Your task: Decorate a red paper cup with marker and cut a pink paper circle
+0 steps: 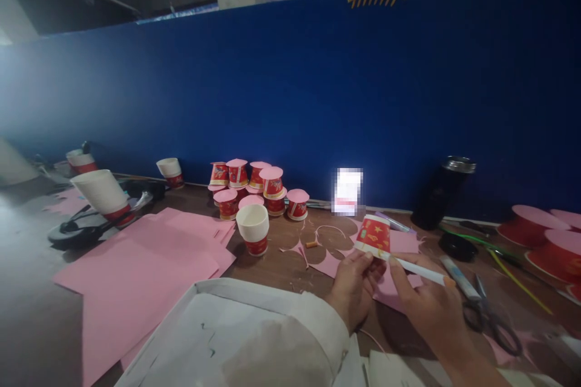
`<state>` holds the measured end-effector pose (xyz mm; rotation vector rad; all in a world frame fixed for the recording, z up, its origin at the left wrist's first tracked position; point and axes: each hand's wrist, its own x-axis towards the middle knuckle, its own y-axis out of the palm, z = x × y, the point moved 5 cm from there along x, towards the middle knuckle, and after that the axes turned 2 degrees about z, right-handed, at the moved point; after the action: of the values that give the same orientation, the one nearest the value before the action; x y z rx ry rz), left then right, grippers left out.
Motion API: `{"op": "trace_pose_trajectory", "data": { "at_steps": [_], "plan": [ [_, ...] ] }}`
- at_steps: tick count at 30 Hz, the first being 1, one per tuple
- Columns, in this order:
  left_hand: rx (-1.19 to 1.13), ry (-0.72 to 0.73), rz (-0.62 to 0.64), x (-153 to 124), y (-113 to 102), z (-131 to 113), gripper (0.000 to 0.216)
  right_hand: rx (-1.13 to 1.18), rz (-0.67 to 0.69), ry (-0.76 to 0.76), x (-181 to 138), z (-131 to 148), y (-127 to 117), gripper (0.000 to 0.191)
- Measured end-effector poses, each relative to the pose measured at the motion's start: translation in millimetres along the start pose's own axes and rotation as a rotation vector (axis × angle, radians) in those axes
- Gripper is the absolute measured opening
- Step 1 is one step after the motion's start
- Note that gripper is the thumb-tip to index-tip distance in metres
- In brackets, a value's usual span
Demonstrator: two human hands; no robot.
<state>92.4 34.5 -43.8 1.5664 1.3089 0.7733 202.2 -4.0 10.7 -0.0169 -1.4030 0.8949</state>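
Observation:
My left hand (354, 290) is closed on a red paper cup (374, 234) with gold stars and a white rim, turned bottom up and slightly tilted. In my right hand (431, 308) is a slim white pen-like stick (418, 268) with an orange end. Its far end meets the cup's rim near my fingertips; whether it presses on it I cannot tell. Below both hands lies cut pink paper (394, 290). A white glue tube (459, 278) and black-handled scissors (492, 320) lie right of my right hand.
Red cups topped with pink discs (271, 182) are stacked by the blue partition (281, 84). Nested white-and-red cups (253, 227) stand in front. Pink sheets (149, 272) spread leftward. A black bottle (440, 193) and larger red pieces (529, 227) are at right. A screen (347, 190) is blurred.

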Motion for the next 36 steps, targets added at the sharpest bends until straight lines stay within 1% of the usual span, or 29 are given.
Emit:
{"op": "trace_pose_trajectory", "data": {
  "at_steps": [6, 10, 14, 19, 22, 27, 29, 33, 36],
  "plan": [
    [0.032, -0.008, 0.007, 0.4, -0.4, 0.3, 0.024, 0.007, -0.011, 0.030, 0.5, 0.6, -0.2, 0.015],
    [0.036, -0.028, 0.004, 0.8, -2.1, 1.7, 0.024, 0.000, -0.030, 0.056, -0.6, -0.9, -1.0, 0.017],
    [0.015, -0.028, -0.006, 1.1, -3.1, 2.4, 0.024, 0.003, -0.009, 0.035, -0.8, -1.5, -0.2, 0.018],
    [0.037, -0.012, 0.008, 1.8, -2.5, 2.4, 0.026, 0.021, 0.001, -0.028, 1.8, 1.0, 0.2, 0.017],
    [0.034, -0.018, 0.009, 1.6, -2.9, 2.4, 0.026, 0.013, -0.018, 0.010, 2.4, -0.7, 0.3, 0.018],
    [0.035, -0.038, -0.020, 1.5, -4.9, 2.7, 0.026, -0.003, -0.048, 0.016, 0.9, -0.9, 0.2, 0.020],
    [0.048, -0.023, -0.010, 1.9, -4.3, 2.2, 0.027, 0.015, -0.029, 0.033, 1.5, -0.8, 0.2, 0.019],
    [0.053, 0.005, 0.007, 3.2, -3.9, 2.4, 0.029, 0.018, -0.005, 0.020, 5.3, 4.4, -2.7, 0.021],
    [0.047, 0.001, 0.014, 3.7, -4.4, 3.6, 0.030, 0.005, -0.011, 0.011, 7.8, 8.1, -5.2, 0.023]
  ]
}}
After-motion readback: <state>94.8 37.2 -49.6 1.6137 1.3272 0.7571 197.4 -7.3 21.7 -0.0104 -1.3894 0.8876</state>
